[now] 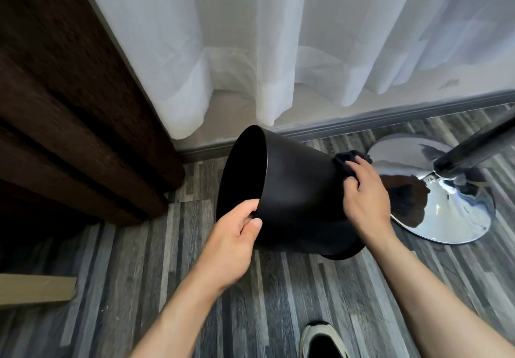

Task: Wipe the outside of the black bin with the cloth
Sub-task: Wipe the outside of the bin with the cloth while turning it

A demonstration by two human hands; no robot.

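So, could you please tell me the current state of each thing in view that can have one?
Bin: tipped on its side, opening facing left, looks empty.
Cloth: bunched, pressed against the bin's outside near its base.
Left hand: gripping the bin's rim.
Right hand: holding the cloth to the bin.
White curtain: drawn.

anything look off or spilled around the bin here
Nothing is spilled or damaged. The bin is tipped on its side, mouth to the left, but only because the left hand grips its rim while the right hand presses the cloth to its outside. The floor around it shows no mess.
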